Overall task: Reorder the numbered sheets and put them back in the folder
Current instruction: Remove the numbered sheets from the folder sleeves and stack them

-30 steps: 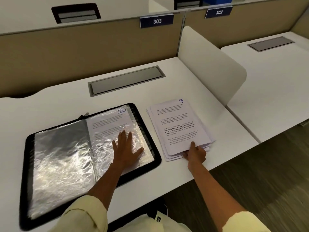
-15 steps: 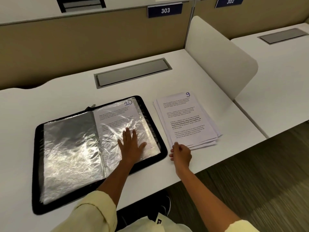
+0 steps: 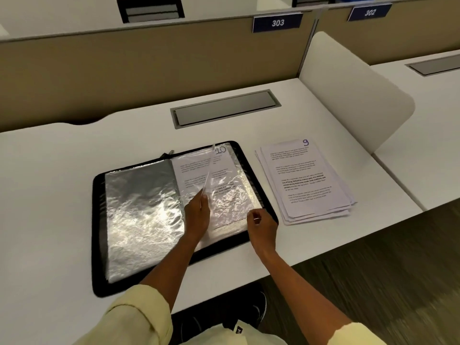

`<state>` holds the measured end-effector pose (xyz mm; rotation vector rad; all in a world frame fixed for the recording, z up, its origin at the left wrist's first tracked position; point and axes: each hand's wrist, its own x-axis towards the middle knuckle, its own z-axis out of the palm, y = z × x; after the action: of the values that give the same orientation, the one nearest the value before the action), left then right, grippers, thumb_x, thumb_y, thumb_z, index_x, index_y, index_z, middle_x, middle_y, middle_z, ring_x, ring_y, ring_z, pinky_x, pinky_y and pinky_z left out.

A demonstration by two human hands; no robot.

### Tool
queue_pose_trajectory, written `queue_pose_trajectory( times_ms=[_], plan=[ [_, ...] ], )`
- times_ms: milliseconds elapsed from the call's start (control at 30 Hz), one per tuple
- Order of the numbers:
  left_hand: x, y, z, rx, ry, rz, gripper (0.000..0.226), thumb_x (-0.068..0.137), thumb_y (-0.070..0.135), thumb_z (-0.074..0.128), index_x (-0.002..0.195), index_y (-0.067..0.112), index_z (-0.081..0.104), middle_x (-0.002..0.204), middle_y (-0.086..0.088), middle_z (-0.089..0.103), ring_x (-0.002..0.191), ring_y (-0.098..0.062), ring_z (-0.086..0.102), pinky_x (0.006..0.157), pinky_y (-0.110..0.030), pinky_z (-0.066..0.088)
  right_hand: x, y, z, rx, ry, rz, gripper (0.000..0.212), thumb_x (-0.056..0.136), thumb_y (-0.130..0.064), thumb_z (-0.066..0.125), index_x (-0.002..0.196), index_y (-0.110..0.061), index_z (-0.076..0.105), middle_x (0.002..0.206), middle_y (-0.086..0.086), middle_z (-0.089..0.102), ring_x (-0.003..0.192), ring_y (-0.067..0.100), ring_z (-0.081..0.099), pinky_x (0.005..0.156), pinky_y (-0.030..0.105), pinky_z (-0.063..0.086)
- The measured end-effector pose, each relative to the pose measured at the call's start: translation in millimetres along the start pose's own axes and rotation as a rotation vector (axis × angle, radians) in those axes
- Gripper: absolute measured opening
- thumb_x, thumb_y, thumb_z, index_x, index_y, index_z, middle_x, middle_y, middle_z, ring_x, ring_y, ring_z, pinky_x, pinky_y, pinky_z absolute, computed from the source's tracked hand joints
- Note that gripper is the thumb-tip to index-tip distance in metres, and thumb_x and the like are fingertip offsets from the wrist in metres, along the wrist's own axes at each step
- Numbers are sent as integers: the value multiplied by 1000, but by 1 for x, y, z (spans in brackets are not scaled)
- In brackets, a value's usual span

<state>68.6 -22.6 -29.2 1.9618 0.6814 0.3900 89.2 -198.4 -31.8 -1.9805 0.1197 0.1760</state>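
Glossy crinkled plastic sleeves [image 3: 142,215] in black folder [image 3: 98,245], matt paper sheets [image 3: 308,180], smooth white desk [image 3: 49,183]

A single head-worn wide-angle camera supplies the only view. It looks forward and steeply down onto the desk [image 3: 74,195] from the person's seated position, close enough that both forearms enter from the bottom edge. The left hand [image 3: 196,215] and the right hand [image 3: 262,226] sit near frame centre. Beyond the hands, the view reaches the partition [image 3: 149,70]; straight edges bow toward the frame borders.
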Motion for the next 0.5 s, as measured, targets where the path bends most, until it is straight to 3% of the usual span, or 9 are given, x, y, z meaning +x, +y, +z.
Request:
queue_pose_trajectory(
  times_ms=[67,167,267,367,433,500],
  plan=[
    [-1,-2,-17,-82,18,-32,31,105,32,42,117,21,68,83,2,67,75,-16,61,71,-34,53,-6,-5,12,4,-39,-30,9,97,-13,61,94,-19,68,89,-6,67,82,4,64,70,17,49],
    [-3,-11,-40,-183,15,-95,33,105,34,41,123,19,65,104,0,72,92,-11,65,82,-28,52,-15,-10,32,-19,-129,-64,8,96,-17,63,97,-15,70,90,-4,69,84,5,64,72,13,48],
    [-2,-21,-64,-244,46,-170,30,107,30,39,109,18,67,103,-7,73,86,-19,67,76,-35,56,-24,-14,57,-39,-245,-111,15,96,-15,65,108,-11,72,98,-1,71,89,10,66,79,18,53],
    [-6,-21,-91,-427,89,-253,34,107,21,36,118,5,64,105,-14,71,77,-5,68,63,-20,54,-33,-21,80,-68,-371,-122,25,96,-14,64,120,-8,69,110,4,71,94,11,66,81,12,51],
    [-10,-23,-112,-564,83,-280,37,107,23,36,120,1,62,106,-15,71,89,-11,70,62,-19,55,-39,-25,95,-82,-418,-133,28,97,-14,63,124,-8,67,116,7,70,99,13,66,88,18,52],
    [-11,-30,-128,-634,94,-334,43,107,30,34,116,2,66,107,-17,72,101,-23,69,73,-29,56,-44,-28,107,-100,-446,-171,29,98,-14,61,126,-7,67,119,8,69,103,14,65,93,23,52]
  ],
)
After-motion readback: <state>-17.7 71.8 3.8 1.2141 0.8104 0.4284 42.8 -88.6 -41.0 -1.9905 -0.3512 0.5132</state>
